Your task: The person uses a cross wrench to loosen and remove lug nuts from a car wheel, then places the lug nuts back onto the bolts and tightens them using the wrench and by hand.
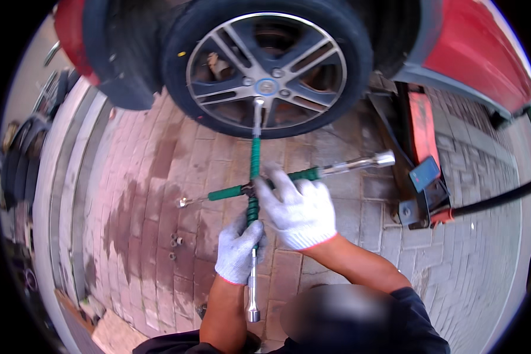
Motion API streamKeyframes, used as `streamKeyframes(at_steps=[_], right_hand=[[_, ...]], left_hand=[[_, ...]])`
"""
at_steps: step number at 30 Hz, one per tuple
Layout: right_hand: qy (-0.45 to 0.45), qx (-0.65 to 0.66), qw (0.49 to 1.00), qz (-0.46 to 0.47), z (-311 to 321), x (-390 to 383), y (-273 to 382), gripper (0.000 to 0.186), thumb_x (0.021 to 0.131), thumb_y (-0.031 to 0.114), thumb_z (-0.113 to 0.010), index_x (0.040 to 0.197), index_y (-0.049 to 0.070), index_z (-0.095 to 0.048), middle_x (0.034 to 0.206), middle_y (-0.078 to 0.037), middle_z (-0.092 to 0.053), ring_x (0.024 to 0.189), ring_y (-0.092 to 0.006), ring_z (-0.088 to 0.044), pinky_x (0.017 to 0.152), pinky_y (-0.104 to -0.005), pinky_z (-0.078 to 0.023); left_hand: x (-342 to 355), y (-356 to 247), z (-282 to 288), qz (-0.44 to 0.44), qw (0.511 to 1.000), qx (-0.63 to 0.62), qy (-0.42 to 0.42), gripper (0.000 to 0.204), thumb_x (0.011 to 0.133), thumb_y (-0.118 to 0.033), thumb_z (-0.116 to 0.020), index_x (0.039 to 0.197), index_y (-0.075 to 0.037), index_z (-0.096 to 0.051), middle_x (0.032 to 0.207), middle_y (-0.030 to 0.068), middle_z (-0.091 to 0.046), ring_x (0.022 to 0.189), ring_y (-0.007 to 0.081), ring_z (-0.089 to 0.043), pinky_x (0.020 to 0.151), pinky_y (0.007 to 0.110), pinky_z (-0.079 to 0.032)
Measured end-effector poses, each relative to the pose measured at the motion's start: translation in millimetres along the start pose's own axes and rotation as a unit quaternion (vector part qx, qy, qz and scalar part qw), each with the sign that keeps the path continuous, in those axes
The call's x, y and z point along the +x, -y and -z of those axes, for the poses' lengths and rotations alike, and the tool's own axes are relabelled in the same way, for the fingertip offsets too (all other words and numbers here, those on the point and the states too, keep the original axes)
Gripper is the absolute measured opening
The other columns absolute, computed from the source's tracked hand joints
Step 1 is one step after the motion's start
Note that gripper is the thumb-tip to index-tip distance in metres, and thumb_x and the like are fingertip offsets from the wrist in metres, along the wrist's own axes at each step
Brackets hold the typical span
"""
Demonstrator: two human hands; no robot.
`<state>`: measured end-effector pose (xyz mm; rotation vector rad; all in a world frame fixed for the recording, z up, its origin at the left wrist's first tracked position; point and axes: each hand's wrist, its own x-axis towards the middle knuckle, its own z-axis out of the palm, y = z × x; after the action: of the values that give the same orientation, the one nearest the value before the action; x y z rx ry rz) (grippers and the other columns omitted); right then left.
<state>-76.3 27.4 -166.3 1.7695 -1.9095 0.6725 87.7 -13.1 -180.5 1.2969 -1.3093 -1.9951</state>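
Observation:
My left hand (pixel 238 250) in a pale knit glove grips the lower green arm of a four-way lug wrench (pixel 255 153), below its hub. My right hand (pixel 298 212), also gloved, lies over the hub and the base of the right arm, fingers curled on it. The wrench's upper socket end meets the alloy wheel (pixel 308 58) just below the centre cap at a bolt position; whether it is seated I cannot tell. The wheel with its black tyre (pixel 180 76) sits in the arch of a red car (pixel 472 65).
A red floor jack (pixel 421 118) with a phone (pixel 424 173) on it and a black handle (pixel 495 197) stands right. Several small nuts (pixel 174 245) lie on the brick paving (pixel 141 194). Concrete steps (pixel 65 189) and stacked tyres (pixel 20 165) are left, cardboard (pixel 115 333) at lower left.

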Motion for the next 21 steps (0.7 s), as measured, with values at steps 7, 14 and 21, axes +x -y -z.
streamKeyframes(at_steps=[7,14,21], right_hand=[[-0.083,-0.089,0.987,0.105,-13,20,-26,0.04,0.075,0.022,-0.064,0.114,0.023,-0.072,0.117,0.006,-0.062,0.069,-0.0147,-0.05,0.061,-0.0337,-0.04],[-0.076,-0.026,0.99,0.12,-28,22,-27,0.038,0.074,0.019,-0.066,0.112,0.022,-0.072,0.116,0.003,-0.064,0.071,-0.0149,-0.054,0.059,-0.0331,-0.042],[0.464,0.442,0.75,-0.165,-172,-145,32,0.022,0.084,0.015,-0.064,0.103,0.009,-0.07,0.102,-0.017,-0.067,0.094,-0.0368,-0.062,0.083,-0.042,-0.051]], left_hand=[[-22,10,34,-0.016,0.945,-0.3,0.131,0.062,0.095,-0.027,-0.062,0.142,0.005,-0.039,0.076,0.0106,-0.059,0.05,0.0181,-0.053,0.044,0.029,-0.041],[-82,36,46,0.205,0.871,-0.399,0.201,0.042,0.104,-0.036,-0.05,0.127,-0.001,-0.053,0.062,0.0095,-0.05,0.041,0.0195,-0.045,0.037,0.03,-0.035],[-71,64,15,0.178,0.938,-0.291,0.055,0.039,0.101,-0.028,-0.059,0.128,-0.002,-0.052,0.067,0.004,-0.051,0.048,0.013,-0.046,0.041,0.029,-0.037]])
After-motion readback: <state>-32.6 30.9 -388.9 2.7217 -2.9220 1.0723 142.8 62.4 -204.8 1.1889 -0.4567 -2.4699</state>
